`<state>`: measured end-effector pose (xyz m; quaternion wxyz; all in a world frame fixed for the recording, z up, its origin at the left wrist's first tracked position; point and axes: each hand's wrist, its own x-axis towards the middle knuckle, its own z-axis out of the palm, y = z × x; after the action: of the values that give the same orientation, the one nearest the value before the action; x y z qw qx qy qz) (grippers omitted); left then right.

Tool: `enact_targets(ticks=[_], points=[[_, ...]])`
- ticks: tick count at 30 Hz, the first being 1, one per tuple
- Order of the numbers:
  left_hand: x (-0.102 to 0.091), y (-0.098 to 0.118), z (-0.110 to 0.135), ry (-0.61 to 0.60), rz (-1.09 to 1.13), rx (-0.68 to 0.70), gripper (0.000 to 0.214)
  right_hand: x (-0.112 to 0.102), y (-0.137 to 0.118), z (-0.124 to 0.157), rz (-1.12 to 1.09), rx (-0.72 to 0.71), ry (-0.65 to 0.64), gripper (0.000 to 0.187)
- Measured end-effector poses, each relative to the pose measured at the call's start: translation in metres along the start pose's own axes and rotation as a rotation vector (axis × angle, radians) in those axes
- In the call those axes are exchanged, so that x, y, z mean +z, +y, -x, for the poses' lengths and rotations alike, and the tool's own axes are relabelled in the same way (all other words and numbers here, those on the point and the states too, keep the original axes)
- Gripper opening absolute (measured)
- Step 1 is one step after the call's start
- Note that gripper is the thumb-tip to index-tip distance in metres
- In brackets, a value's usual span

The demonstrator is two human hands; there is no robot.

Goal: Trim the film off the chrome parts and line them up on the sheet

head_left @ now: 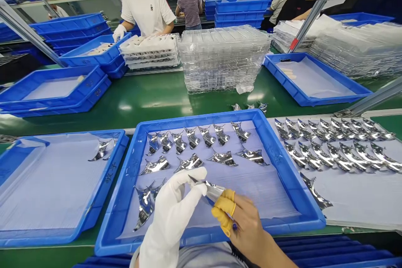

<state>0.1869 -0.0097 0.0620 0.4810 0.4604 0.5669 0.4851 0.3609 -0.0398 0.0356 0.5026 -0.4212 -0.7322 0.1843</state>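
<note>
- So the landmark here is the middle blue tray (pixel 287 171), and the chrome piece (pixel 215 191) is being held up over its front half, a bit right of its centre line.
- Left hand (pixel 174 213), in a white glove, has the far-left end pinched between thumb and fingers. Right hand (pixel 246 220) has the near-right end, gripped with the yellow finger covers (pixel 224 205).
- Neither hand is nearer, tbh: both are touching it, and the piece sits right in between.
- Long axis runs from one hand to the other, going from the tray's back-left side toward its front-right corner, so the left end is the farther one.
- Looks-wise: slim, mirror-shiny, with a dark pointy tip poking past the left fingers and a paler, brighter stretch by the right ones. Fingers hide a lot, so I can't tell its full outline.
- In the tray, toward the back: a row of seven shiny curved parts (pixel 191 137), then four more in front of those. A couple more overlap at the tray's front left, partly behind the glove.
- Right of the tray: rows of similar parts (pixel 334 155) on a pale sheet (pixel 358 201).
- Behind the tray: green desk (pixel 150 98) and a stack of clear plastic trays (pixel 224 60).
</note>
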Motion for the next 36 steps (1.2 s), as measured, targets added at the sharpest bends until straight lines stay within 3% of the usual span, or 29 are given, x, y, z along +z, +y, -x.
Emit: enact_targets(ticks=[4,10,12,16,18,22,27,32,36], points=[[-0.004,-0.004,0.002,0.042,-0.036,0.012,0.027,0.0,-0.004,-0.002,0.087,-0.085,0.032,0.017],[-0.008,0.002,0.002,0.096,0.062,-0.002,0.036,-0.005,-0.009,-0.006,0.073,-0.041,0.059,0.014],[-0.006,0.002,0.001,0.065,0.038,-0.004,0.033,-0.005,-0.01,-0.008,0.083,-0.044,0.062,0.014],[0.0,-0.002,0.0,0.007,0.009,0.139,0.042,-0.004,-0.009,-0.006,0.133,-0.083,0.058,0.015],[0.002,-0.003,0.0,0.041,0.01,0.206,0.036,-0.003,-0.007,-0.002,0.157,-0.107,0.047,0.018],[0.002,-0.001,0.002,0.153,-0.018,0.204,0.014,-0.006,-0.002,0.002,0.195,-0.17,0.026,0.025],[-0.001,0.003,0.005,0.109,-0.091,0.451,0.023,-0.003,0.003,-0.001,0.145,-0.19,0.062,0.027],[0.0,0.009,0.01,0.083,-0.23,0.763,0.034,0.01,0.012,-0.003,-0.048,-0.033,0.064,0.023],[-0.002,0.014,0.012,0.006,-0.321,0.838,0.038,0.016,0.015,-0.004,-0.228,0.094,0.035,0.025]])
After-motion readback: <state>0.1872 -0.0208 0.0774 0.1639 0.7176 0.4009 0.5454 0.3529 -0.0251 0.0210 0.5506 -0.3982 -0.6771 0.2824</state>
